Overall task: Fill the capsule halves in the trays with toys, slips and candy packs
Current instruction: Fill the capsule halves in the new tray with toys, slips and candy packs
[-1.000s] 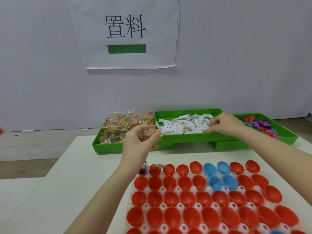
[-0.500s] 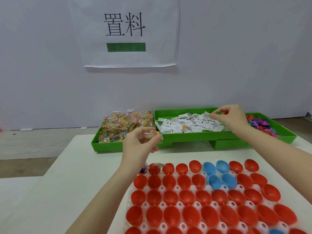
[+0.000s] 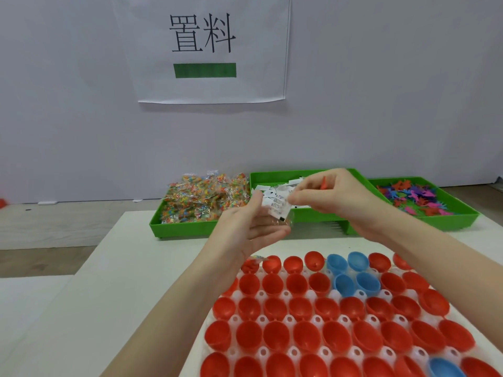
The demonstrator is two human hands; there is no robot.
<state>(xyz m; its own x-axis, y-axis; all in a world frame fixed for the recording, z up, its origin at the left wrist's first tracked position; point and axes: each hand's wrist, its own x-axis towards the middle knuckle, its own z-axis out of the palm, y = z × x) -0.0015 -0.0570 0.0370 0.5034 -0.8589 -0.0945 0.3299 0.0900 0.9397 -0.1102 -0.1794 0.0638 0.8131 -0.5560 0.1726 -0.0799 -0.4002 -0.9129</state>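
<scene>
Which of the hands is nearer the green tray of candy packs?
Left. The left hand hovers by the candy tray's near right corner; the right hand is further right, over the slips tray.

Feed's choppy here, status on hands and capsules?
Right hand pinches paper slip, red toy tucked in fingers. Left hand cupped beneath. Capsule halves mostly empty. Nothing blocking.
</scene>
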